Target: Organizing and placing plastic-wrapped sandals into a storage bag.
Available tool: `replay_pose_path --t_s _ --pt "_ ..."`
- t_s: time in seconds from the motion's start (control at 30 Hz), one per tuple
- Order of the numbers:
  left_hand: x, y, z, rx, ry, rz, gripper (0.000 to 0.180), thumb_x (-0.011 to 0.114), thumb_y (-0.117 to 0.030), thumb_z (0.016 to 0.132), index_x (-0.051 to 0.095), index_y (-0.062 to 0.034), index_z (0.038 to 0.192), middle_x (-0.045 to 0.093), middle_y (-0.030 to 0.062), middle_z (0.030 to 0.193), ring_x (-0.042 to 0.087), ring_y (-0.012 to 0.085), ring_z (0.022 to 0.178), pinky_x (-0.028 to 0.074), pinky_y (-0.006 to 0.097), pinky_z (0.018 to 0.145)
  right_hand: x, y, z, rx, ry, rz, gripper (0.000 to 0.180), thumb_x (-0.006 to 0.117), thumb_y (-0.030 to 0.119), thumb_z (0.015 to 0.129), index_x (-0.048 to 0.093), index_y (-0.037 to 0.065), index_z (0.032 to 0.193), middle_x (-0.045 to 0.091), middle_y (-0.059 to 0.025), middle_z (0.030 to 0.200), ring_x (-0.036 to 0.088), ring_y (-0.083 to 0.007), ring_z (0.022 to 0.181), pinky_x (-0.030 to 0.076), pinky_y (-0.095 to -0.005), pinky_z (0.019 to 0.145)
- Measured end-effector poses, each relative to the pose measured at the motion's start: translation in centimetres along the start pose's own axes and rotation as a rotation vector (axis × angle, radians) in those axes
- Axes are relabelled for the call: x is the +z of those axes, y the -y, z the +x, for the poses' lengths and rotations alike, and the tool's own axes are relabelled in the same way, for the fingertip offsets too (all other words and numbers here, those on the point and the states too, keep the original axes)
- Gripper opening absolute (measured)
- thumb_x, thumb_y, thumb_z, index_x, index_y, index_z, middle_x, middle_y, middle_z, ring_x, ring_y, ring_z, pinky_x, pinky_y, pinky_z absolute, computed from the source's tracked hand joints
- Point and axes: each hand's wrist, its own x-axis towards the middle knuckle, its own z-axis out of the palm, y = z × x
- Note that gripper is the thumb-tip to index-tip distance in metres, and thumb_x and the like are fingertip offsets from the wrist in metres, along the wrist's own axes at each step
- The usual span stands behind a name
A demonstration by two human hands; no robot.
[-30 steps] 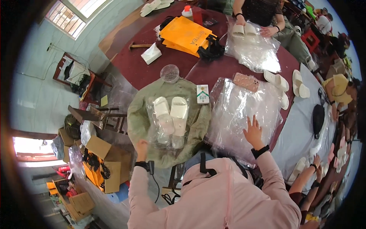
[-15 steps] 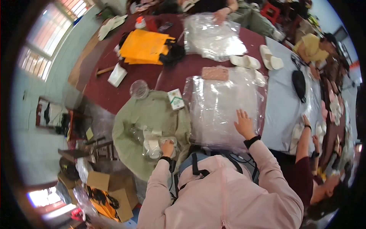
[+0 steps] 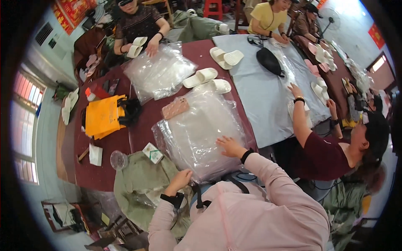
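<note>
A stack of clear plastic bags (image 3: 201, 138) lies on the dark red table in front of me. My right hand (image 3: 230, 147) rests on its near right part, fingers spread. At the near left corner of the stack is my left hand (image 3: 180, 180), its fingers drawn together against the edge; whatever they grip is too small to make out. A pink phone (image 3: 175, 108) lies on the far left part of the bags. Beside my left hand, a green cloth sack (image 3: 138, 184) holds clear plastic and pale items, partly hidden by my arm.
White slippers (image 3: 201, 78) lie beyond the bags, with another bag pile (image 3: 159, 71) near a person opposite. Yellow bags (image 3: 102, 116), a hammer (image 3: 83, 154), a round clear container (image 3: 119, 160) and a small white-green box (image 3: 152, 153) are leftward. Rightward, a co-worker reaches over a grey-covered table (image 3: 247, 83).
My left hand has left the plastic-wrapped items in the green sack and moved right to the bag stack. My right hand stays on the bags. The view has swung right.
</note>
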Motion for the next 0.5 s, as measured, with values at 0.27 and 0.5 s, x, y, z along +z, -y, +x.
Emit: replay_pose_path --t_s 0.27,0.5 --pt "4.9 -4.7 10.0 0.193 -0.084 0.498 0.051 0.06 -0.025 0.078 0.047 -0.0162 0.127 0.045 0.0201 0.126 0.047 0.0379 0.109 0.04 0.045 0.09 0.5 -0.9 -0.6 -0.064 0.028 0.044 0.065 0.061 0.031 0.078 0.035 0.016 0.135 0.026 -0.0025 0.145 0.023 -0.0289 0.134 0.028 -0.0477 0.103" --pt "7.1 -8.8 14.4 0.118 0.047 0.673 0.076 0.068 -0.033 0.073 0.028 -0.0285 0.138 0.022 0.0228 0.141 0.048 0.0418 0.109 0.042 0.051 0.087 -1.8 -3.5 -0.4 -0.135 -0.085 0.342 0.035 0.058 0.023 0.079 0.057 0.01 0.111 0.057 -0.0108 0.111 0.052 -0.0279 0.106 0.041 -0.0422 0.086"
